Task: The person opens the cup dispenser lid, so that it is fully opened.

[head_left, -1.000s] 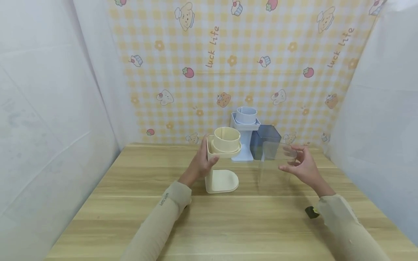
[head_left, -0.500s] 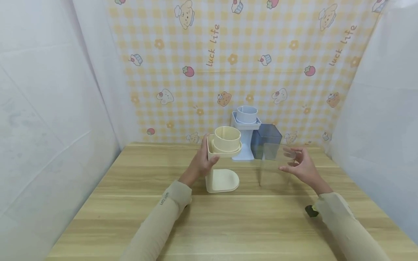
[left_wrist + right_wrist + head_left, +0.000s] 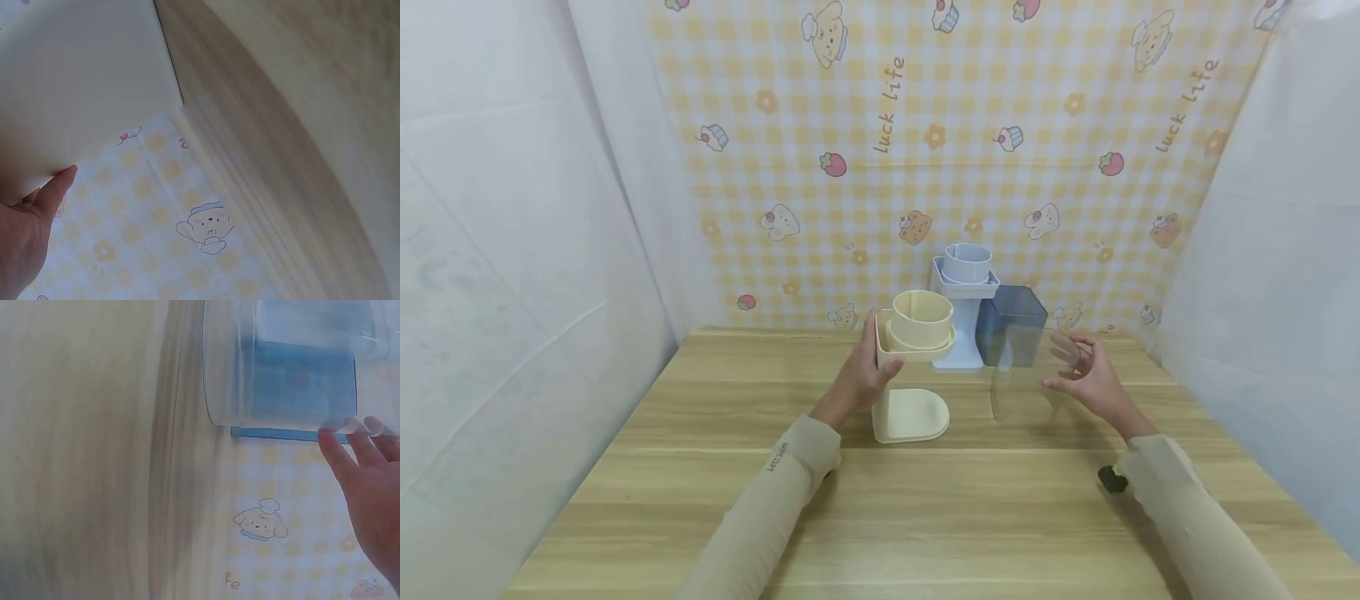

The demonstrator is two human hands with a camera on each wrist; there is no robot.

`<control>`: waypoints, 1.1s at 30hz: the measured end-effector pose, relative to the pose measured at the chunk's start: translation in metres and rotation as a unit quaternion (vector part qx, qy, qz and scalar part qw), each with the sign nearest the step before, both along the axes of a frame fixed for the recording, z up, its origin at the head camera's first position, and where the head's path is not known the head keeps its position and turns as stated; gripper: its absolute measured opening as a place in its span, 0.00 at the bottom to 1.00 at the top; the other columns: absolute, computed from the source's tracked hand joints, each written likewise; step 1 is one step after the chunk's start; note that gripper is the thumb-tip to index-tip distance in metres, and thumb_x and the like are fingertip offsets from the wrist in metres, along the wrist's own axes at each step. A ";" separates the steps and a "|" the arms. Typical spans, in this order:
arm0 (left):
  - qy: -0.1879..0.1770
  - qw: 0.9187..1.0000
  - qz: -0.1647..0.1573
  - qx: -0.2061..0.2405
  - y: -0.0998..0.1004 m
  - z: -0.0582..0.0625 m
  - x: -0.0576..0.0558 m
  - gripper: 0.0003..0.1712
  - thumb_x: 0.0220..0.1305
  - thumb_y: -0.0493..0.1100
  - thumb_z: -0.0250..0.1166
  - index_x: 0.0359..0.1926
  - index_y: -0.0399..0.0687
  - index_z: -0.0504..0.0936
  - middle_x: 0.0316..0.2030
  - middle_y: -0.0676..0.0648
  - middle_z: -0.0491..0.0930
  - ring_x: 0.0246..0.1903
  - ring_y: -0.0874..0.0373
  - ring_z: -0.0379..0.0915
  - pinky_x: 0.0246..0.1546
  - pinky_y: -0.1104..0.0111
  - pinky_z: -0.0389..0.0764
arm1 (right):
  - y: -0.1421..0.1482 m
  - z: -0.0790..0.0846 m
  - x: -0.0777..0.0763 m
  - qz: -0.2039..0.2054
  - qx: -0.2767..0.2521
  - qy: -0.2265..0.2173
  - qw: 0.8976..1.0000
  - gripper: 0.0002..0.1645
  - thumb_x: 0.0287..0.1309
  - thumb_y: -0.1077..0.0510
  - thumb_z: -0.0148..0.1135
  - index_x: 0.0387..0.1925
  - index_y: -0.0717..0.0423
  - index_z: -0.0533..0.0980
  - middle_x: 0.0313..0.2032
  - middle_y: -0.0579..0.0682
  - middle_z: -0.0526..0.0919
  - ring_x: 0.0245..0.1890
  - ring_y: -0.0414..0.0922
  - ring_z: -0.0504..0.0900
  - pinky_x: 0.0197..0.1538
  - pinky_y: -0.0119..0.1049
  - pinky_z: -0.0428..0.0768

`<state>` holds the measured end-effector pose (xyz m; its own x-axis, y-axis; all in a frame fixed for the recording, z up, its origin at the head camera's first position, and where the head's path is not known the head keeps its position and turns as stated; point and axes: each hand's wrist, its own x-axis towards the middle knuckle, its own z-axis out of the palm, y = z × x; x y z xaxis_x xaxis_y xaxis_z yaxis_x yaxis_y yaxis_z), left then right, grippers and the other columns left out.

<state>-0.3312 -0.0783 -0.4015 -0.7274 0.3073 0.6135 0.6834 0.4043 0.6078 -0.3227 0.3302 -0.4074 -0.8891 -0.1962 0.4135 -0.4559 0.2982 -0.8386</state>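
Note:
In the head view, a cream plastic stand [image 3: 913, 415] with a flat rounded base and a round cup-like ring on its top tray stands upright on the wooden table. My left hand [image 3: 863, 367] grips it by the upper back, thumb in front below the tray. To its right, a clear plastic container [image 3: 1026, 379] is held in my right hand [image 3: 1101, 379], thumb on the near side and fingers behind. In the right wrist view, the fingertips [image 3: 328, 440] touch the container's edge. The left wrist view shows the stand's smooth side [image 3: 87, 81] close up against the left hand.
Behind stands a light blue stand [image 3: 958, 333] of the same shape, next to a dark blue translucent box [image 3: 1011, 321]. A small black object [image 3: 1112, 479] lies by the right sleeve. A patterned yellow cloth [image 3: 917, 125] hangs behind the table.
The right hand and the clear container have shifted only slightly, with the container's lower edge a little higher. The left hand and the cream stand have stayed in place.

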 end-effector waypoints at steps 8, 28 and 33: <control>0.012 1.000 -0.005 0.002 0.002 0.000 -0.002 0.62 0.55 0.86 0.39 0.76 0.51 0.41 0.52 0.44 0.73 0.47 0.50 0.75 0.47 0.51 0.79 | 0.005 -0.002 -0.007 -0.002 -0.016 0.001 1.000 0.54 0.52 0.73 0.70 0.72 0.65 0.48 0.69 0.70 0.61 0.53 0.33 0.76 0.50 0.24 0.78; -0.005 1.000 0.007 0.000 0.000 0.005 0.015 0.64 0.58 0.82 0.48 0.79 0.45 0.41 0.68 0.36 0.61 0.67 0.40 0.59 0.64 0.43 0.65 | 0.010 -0.017 -0.016 -0.037 -0.012 0.009 0.999 0.48 0.60 0.68 0.66 0.71 0.65 0.47 0.62 0.48 0.70 0.50 0.33 0.74 0.48 0.22 0.77; 0.011 0.997 0.066 -0.032 -0.003 0.016 0.020 0.63 0.57 0.80 0.53 0.76 0.38 0.54 0.66 0.36 0.61 0.65 0.40 0.57 0.61 0.35 0.59 | 0.008 -0.011 -0.018 -0.040 -0.009 0.013 0.999 0.49 0.60 0.67 0.67 0.72 0.65 0.46 0.66 0.64 0.66 0.50 0.31 0.74 0.47 0.22 0.77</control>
<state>-0.3115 -0.0813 -0.3850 -0.7513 0.2479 0.6116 0.6338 0.5295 0.5639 -0.3409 0.3378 -0.4183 -0.8904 -0.1177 0.4398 -0.4533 0.3196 -0.8321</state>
